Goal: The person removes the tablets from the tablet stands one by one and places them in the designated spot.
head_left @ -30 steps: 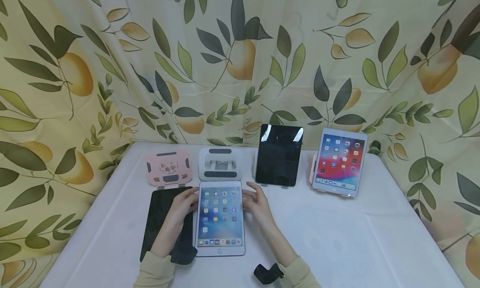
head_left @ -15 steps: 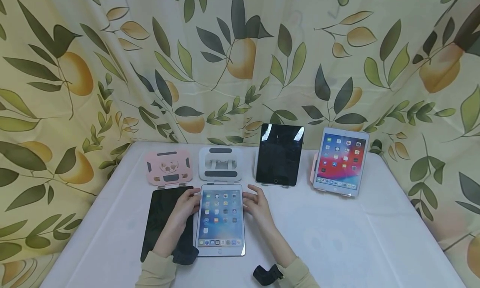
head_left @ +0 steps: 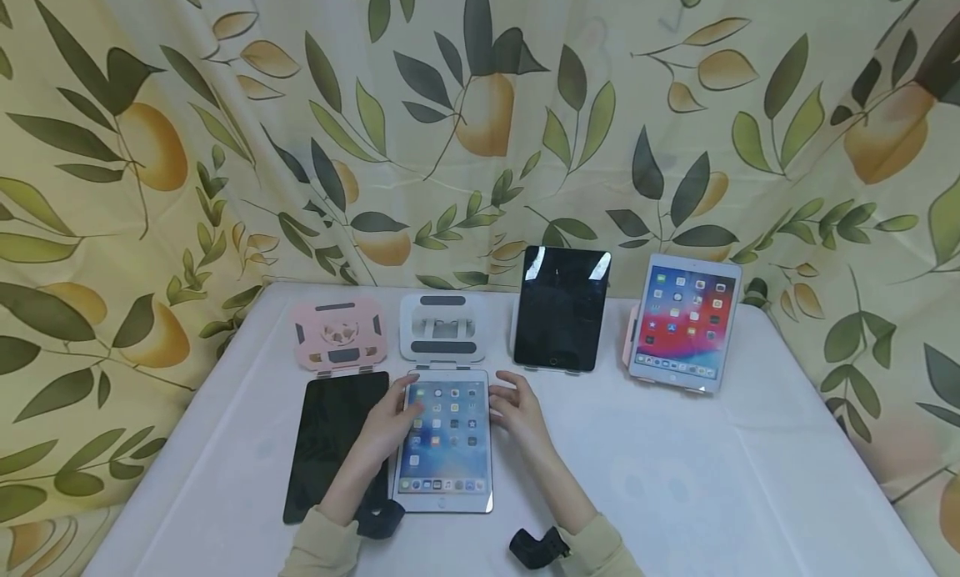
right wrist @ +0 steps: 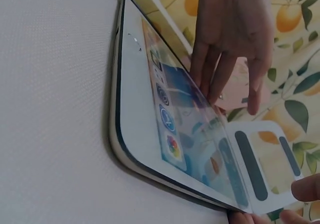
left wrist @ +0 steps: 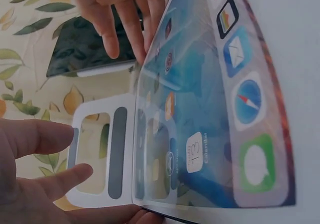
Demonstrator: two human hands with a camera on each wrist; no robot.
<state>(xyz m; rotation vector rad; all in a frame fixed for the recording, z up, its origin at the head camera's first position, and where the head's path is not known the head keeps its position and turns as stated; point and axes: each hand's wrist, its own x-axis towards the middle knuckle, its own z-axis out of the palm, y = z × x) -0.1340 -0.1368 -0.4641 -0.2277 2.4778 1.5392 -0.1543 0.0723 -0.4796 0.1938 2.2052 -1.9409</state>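
Observation:
A white tablet with its screen lit lies in front of a white folding stand. My left hand is at its upper left edge. In the left wrist view, the thumb and a finger of my left hand spread in front of the stand, while other fingertips reach the edge of the tablet. My right hand is at the opposite edge, fingers extended. From the right wrist, the left hand's fingers look straight along the far side, and the tablet's near end is low over the cloth.
Left of the white tablet lies a black tablet, below a pink stand. Another black tablet and a white tablet with a red and blue screen stand propped at the back right. A patterned curtain hangs behind the white-clothed table.
My left hand has shifted right, its fingers now overlapping the tablet's upper left corner. The tablet's top edge has come slightly towards me, away from the stand. My right hand has barely moved.

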